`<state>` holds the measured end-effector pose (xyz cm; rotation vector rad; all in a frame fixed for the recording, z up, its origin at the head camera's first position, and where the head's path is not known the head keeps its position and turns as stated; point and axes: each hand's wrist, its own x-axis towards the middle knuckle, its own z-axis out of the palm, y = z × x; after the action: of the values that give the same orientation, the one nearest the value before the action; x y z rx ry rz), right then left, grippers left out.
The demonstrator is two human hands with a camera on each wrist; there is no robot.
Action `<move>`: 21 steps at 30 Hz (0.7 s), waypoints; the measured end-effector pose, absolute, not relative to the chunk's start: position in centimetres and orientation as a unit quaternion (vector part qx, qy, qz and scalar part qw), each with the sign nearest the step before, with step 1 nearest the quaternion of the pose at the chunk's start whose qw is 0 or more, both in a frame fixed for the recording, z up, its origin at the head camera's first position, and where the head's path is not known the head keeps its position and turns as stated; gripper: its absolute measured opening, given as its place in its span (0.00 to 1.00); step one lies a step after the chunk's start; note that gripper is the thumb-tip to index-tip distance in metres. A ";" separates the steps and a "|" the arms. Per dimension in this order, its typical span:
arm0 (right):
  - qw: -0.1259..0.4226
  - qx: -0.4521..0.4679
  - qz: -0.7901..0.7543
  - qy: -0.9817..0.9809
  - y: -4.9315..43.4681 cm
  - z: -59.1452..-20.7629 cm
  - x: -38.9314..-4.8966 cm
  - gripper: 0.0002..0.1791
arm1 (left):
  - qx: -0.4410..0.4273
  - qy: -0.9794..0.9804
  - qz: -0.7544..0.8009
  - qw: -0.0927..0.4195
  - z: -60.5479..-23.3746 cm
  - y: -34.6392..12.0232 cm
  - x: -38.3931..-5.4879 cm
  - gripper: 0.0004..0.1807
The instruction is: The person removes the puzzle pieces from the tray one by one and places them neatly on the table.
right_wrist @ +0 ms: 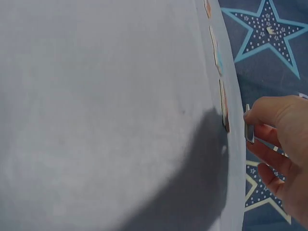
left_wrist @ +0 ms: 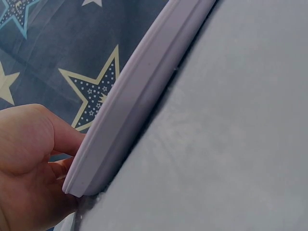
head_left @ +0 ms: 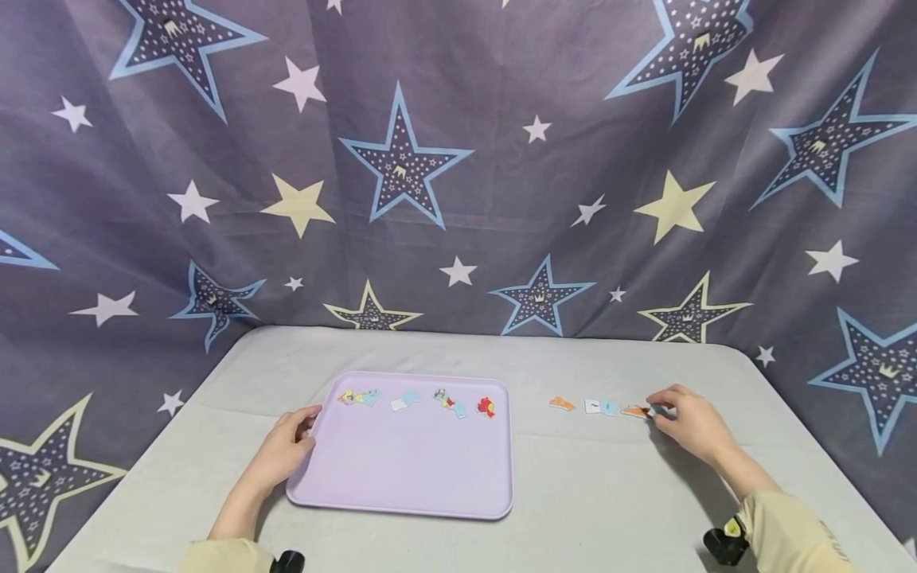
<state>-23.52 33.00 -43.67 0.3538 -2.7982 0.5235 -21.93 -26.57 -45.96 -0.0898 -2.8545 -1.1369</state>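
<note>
A lilac tray (head_left: 401, 469) lies on the table, and my left hand (head_left: 282, 450) grips its left rim. In the left wrist view, the fingers of my left hand (left_wrist: 33, 168) meet the tray's edge (left_wrist: 120, 110). My right hand (head_left: 691, 422) pinches a small thin flat piece (right_wrist: 249, 125) between thumb and fingers, raised just above the table; its printed face is mostly hidden. Beside that hand lies an orange cut-out piece (head_left: 634, 411). Further left are a white-and-blue piece (head_left: 600, 407) and another orange piece (head_left: 562, 403).
Along the tray's far side lie several picture pieces: a yellow-and-blue one (head_left: 360, 397), a white-and-blue one (head_left: 405, 400), a multicoloured one (head_left: 450, 403) and a red one (head_left: 486, 407). A pale cloth covers the table (head_left: 609, 501). Behind it hangs a star-patterned curtain (head_left: 487, 207).
</note>
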 end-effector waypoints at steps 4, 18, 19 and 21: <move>0.125 0.110 0.173 -0.971 33.5 -43.9 -23.7 0.13 | -0.032 -0.928 -0.368 0.038 -45.9 -26.6 -22.1 0.26; 0.107 0.086 0.151 -0.979 34.4 -45.0 -24.0 0.13 | -0.035 -0.926 -0.373 0.045 -46.1 -26.6 -22.1 0.26; 0.107 0.085 0.152 -0.979 34.4 -45.0 -24.0 0.13 | -0.035 -0.926 -0.372 0.045 -46.1 -26.6 -22.1 0.26; 0.107 0.084 0.154 -0.979 34.4 -45.1 -24.1 0.13 | -0.032 -0.926 -0.373 0.041 -46.0 -26.6 -22.1 0.26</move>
<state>-24.13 34.44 -45.13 0.2462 -2.8816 0.4540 -22.11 -26.60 -46.04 -0.0986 -2.8365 -1.1425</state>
